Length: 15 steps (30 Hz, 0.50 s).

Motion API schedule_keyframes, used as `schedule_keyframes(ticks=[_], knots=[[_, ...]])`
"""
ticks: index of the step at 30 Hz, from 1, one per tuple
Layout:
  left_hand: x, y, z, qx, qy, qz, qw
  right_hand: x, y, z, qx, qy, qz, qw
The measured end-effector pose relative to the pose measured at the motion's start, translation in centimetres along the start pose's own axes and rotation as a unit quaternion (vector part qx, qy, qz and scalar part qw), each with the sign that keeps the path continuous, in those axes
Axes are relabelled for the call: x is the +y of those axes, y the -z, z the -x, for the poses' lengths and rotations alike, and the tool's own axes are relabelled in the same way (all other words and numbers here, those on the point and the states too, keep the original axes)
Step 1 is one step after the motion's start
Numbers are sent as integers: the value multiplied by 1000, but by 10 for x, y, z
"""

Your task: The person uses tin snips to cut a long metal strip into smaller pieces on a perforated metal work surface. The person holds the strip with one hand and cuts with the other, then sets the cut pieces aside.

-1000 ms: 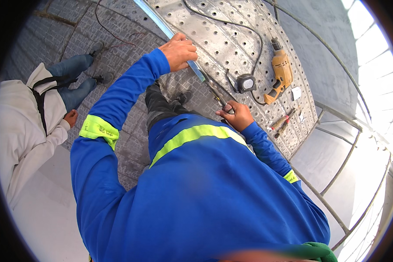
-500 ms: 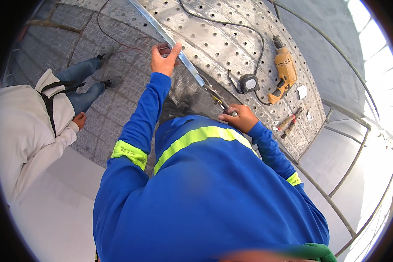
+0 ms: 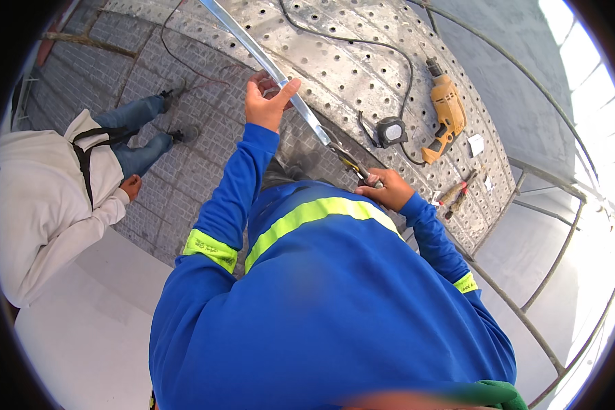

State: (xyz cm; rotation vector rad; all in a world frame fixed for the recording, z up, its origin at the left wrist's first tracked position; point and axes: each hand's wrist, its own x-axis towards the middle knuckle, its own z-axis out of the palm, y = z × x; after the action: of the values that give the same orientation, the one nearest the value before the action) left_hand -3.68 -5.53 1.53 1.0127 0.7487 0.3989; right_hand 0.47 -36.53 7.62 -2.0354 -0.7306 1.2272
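Around the work, on the worktop [image 3: 362,65] to the right: an orange-yellow drill [image 3: 447,109], with a dark cord [image 3: 410,75] looping past a black-and-grey tape measure [image 3: 390,131]. Near the drill, a white scrap [image 3: 475,145] and a small red-and-brown tool [image 3: 451,193] of unclear kind. To the left, well apart from the strip, a co-worker [image 3: 55,205] in a pale top. Left hand [image 3: 270,102] half-curled around a shiny metal strip [image 3: 306,116], thumb against it. Right hand [image 3: 389,189] closed on the handles of a hand tool [image 3: 350,162], with its far end at the near tip of the strip. Strip slanting along the worktop's edge. Beneath, perforated metal planks, scuffed and dusty; below those, a patterned paved floor [image 3: 184,157]. Beyond, pipe railings [image 3: 550,263] and a plain grey wall [image 3: 512,55] beside bright light.
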Motion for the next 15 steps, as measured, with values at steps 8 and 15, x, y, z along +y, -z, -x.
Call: schedule_keyframes(ticks=[8,15], knots=[[44,-31,-22,-95,-100,-22,990,4,-9,8,29,10,-36,999],[89,-44,-39,-195,-136,-98,966,11,-11,30,42,-18,9,999]])
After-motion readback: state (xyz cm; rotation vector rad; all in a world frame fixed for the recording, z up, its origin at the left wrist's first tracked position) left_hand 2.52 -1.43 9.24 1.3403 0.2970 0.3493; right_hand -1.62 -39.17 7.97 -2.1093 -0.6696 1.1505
